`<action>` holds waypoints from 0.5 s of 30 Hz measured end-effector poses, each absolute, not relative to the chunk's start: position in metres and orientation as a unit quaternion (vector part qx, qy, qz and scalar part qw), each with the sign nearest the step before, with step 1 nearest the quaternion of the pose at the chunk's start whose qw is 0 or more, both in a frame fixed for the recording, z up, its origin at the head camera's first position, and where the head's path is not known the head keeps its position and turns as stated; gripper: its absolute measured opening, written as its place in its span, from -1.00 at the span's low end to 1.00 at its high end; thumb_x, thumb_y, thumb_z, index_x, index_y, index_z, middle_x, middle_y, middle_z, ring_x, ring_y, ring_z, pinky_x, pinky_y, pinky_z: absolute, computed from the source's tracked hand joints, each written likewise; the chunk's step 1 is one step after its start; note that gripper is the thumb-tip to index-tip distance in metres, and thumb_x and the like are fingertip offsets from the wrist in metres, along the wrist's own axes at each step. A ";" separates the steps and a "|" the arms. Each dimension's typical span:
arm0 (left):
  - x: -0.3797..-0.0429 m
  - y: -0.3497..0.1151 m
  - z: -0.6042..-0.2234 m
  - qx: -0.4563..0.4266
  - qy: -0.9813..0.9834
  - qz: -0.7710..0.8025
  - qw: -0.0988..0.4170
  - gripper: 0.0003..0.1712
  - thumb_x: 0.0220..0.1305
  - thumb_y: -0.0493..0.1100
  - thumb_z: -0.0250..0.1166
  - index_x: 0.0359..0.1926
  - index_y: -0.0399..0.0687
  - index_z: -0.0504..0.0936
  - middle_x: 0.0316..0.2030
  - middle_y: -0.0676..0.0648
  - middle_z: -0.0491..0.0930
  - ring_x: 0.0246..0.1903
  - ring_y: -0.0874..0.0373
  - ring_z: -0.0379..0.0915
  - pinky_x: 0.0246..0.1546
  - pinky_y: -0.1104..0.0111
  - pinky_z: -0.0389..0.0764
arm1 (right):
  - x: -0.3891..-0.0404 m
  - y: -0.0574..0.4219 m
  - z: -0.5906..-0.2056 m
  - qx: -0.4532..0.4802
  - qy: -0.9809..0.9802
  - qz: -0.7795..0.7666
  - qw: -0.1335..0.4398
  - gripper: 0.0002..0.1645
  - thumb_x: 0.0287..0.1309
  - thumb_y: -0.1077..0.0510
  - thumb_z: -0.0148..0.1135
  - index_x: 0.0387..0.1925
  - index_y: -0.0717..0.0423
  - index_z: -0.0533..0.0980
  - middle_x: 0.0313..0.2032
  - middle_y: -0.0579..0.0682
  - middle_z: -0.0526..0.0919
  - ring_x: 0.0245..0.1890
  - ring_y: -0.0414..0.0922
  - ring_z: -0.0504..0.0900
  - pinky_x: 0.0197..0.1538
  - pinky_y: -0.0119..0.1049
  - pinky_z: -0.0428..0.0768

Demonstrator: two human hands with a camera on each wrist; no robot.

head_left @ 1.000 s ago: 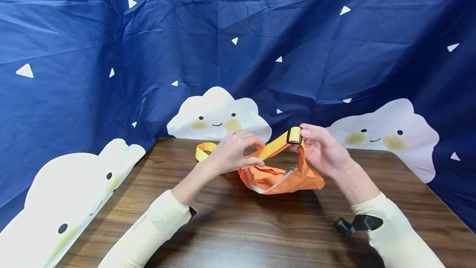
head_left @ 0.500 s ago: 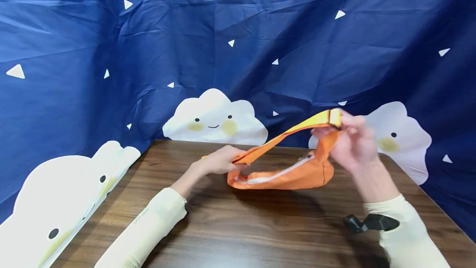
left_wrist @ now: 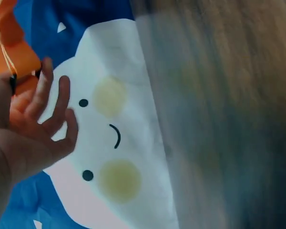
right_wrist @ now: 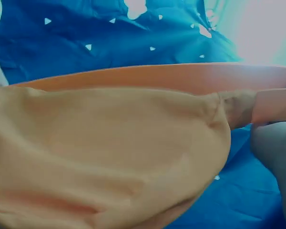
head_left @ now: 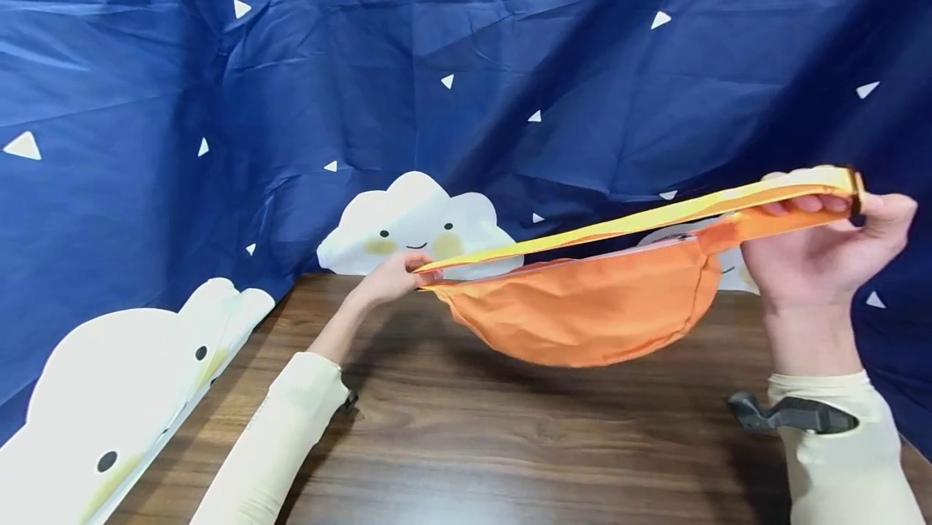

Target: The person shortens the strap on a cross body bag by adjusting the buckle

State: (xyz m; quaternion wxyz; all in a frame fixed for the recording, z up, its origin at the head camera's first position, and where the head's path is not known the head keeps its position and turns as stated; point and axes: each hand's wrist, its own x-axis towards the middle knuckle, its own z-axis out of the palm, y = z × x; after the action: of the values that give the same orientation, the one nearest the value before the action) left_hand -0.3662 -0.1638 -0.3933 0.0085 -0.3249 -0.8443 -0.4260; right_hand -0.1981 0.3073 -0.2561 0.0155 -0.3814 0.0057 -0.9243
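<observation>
An orange waist bag (head_left: 582,311) hangs stretched between both hands above the table, its rounded bottom down and its zipper along the top edge. Its yellow-orange strap (head_left: 612,224) runs taut just above the bag from hand to hand. My left hand (head_left: 389,278) pinches the strap end at the left; in the left wrist view, a dark buckle (left_wrist: 13,83) shows at the thumb, with the other fingers spread. My right hand (head_left: 815,258) grips the strap at the right, beside a dark slider buckle (head_left: 855,189). In the right wrist view the bag (right_wrist: 114,148) covers most of the picture.
A brown wood-grain table (head_left: 524,444) lies below the hands. Behind it hangs a dark blue curtain (head_left: 364,64) with white triangles and smiling clouds; another cloud cloth (head_left: 95,395) borders the table's left side.
The right hand has moved right and up, and the left hand a little left. The bag and strap, slack and folded before, are now pulled out long and lifted higher.
</observation>
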 end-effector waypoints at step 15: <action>-0.319 -0.160 -0.359 -0.346 -0.904 -0.185 -0.171 -0.18 0.17 0.20 0.51 0.33 -0.06 0.47 0.06 -0.09 0.59 0.07 0.00 0.53 0.08 0.19 0.50 | -0.212 0.243 -0.289 -0.365 0.295 -0.880 0.067 -0.52 0.61 0.22 -0.33 -0.13 0.43 0.52 -0.46 0.12 0.45 -0.52 -0.05 0.21 -0.24 -0.23 0.29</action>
State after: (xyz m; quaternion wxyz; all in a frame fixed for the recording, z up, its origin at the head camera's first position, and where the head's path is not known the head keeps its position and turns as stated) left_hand -0.3193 -0.1601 -0.3589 -0.1707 -0.3464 -0.9037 -0.1849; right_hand -0.2120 0.2434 -0.2891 0.0666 -0.3651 0.2954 -0.8803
